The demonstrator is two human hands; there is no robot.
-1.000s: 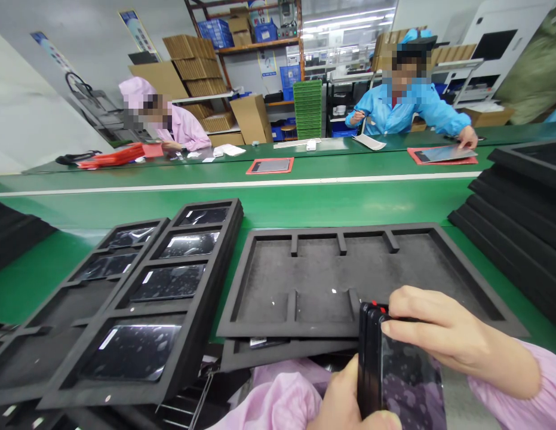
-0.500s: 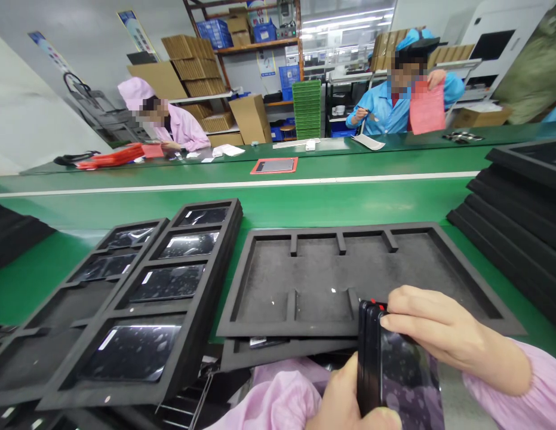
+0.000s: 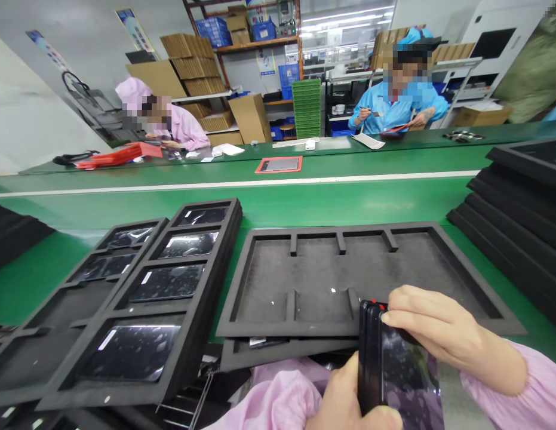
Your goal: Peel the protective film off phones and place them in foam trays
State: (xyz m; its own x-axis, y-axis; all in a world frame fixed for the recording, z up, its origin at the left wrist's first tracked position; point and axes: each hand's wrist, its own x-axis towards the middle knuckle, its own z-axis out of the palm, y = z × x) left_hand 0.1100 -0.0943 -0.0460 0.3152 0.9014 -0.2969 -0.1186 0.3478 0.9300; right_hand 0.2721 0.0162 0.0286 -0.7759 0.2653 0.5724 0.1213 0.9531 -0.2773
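Low at the right, a stack of black screen panels point(image 3: 409, 382) stands on edge, with glossy, blotchy film over the nearest face. My left hand point(image 3: 344, 397) is closed around its lower side, the thumb across the front. Over the upper end curl the fingers of my right hand point(image 3: 434, 328), pressed against the panels; a bit of red shows beside them. Just behind the stack lies a black foam tray point(image 3: 320, 330) with bare compartments and a few white specks. Another foam tray point(image 3: 235, 358) is partly visible underneath, with a labelled edge showing.
At left, a foam tray point(image 3: 201, 310) holds several screens, beside a partly filled tray point(image 3: 40, 319). Stacked foam trays point(image 3: 524, 221) rise at right. A red-edged panel point(image 3: 279, 164) lies on the green belt point(image 3: 349, 197). Two co-workers, in pink point(image 3: 188, 126) and blue point(image 3: 380, 107), sit opposite.
Across the belt, the co-worker in blue has lowered the red sheet to the bench. The red-edged panel has shifted slightly right. My hands and the stack have barely moved.
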